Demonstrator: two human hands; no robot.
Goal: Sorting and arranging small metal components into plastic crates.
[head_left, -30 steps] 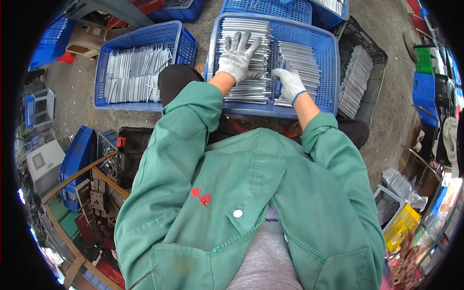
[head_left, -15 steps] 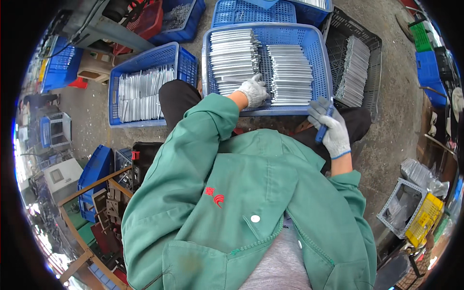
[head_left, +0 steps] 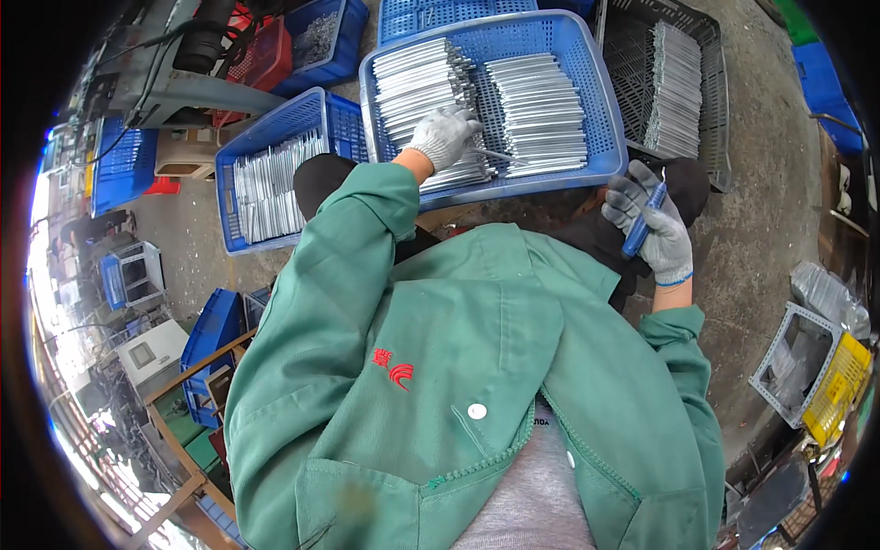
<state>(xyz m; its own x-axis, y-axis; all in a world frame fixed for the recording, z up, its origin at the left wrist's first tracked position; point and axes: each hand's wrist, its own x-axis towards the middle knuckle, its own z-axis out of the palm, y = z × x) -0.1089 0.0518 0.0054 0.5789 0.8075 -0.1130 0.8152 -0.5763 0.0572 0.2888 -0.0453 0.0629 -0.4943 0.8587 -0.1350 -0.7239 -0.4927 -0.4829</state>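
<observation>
My left hand [head_left: 444, 136], in a white knit glove, is closed over the left stack of silvery metal rods [head_left: 417, 87] in a blue plastic crate [head_left: 600, 101]. One thin metal rod [head_left: 497, 155] juts from beneath its fingers toward the right stack of rods [head_left: 541, 119]; the grip itself is partly hidden. Beside the crate's near right corner, my right hand [head_left: 667, 240], gloved with greyed fingertips, holds a blue-handled hand tool [head_left: 644, 220]. A slim, slightly curved metal tip points up and away from me.
A second blue crate of rods [head_left: 328, 110] stands to the left. At the far right is a black crate [head_left: 718, 119] with another stack of rods [head_left: 676, 92]. A machine frame [head_left: 197, 99] rises at the upper left. My knees flank the middle crate's near side.
My left hand has moved left over the left stack, and a single rod now sticks out beside it. The right hand has tilted, still holding the tool. The whole view has shifted slightly.
</observation>
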